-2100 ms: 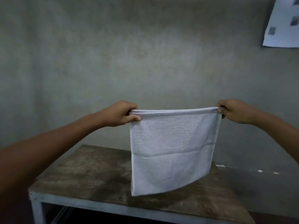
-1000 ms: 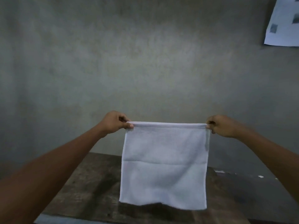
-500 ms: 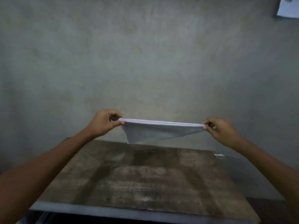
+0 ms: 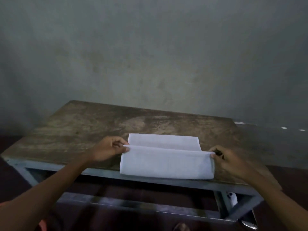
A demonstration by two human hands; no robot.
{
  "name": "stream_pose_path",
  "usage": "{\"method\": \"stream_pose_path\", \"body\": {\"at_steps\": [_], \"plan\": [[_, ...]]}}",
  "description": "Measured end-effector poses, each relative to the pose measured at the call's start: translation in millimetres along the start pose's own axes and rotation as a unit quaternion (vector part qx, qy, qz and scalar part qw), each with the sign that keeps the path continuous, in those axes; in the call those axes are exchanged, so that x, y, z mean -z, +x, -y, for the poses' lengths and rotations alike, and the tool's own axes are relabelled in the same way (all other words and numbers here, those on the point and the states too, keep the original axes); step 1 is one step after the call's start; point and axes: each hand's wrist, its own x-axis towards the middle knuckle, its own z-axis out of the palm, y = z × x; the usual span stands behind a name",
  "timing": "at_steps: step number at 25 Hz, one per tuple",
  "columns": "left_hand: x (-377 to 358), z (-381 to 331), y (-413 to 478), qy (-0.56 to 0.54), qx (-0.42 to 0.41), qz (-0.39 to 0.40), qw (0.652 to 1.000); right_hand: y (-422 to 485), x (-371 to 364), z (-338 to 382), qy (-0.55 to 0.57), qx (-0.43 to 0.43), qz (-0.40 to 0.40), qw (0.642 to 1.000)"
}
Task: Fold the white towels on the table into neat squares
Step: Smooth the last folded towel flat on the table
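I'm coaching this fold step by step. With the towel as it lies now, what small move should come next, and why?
Probably carry the pinched edge forward and lay it on the far edge. The left hand and right hand each grip an end of the towel, whose near flap is doubled back only partway, leaving a far strip uncovered on the table.

White towel (image 4: 166, 161) on your wooden table (image 4: 83, 130), near edge lifted, pinched at its corners by your left hand (image 4: 106, 150) and right hand (image 4: 233, 162).

Towel (image 4: 166, 162) on table's (image 4: 80, 127) near edge.
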Motion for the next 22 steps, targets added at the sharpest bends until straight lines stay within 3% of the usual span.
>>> {"method": "stream_pose_path", "body": {"at_steps": [5,10,17,22], "plan": [[-12.4,20.5,61.4,-0.001,0.003,-0.096,0.995,71.0,-15.0,-12.4,0.030,-0.044,-0.057,0.997],[-27.1,45.5,98.6,0.014,0.025,-0.165,0.986,118.9,-35.3,-22.8,0.012,-0.101,-0.039,0.994],[-26.7,51.4,110.9,0.122,0.022,-0.135,0.983,130.8,-52.5,-32.3,-0.015,-0.122,-0.019,0.992],[-12.3,44.4,117.8,0.301,-0.014,0.013,0.954,130.3,-43.7,-21.7,-0.091,-0.098,0.062,0.989]]}}
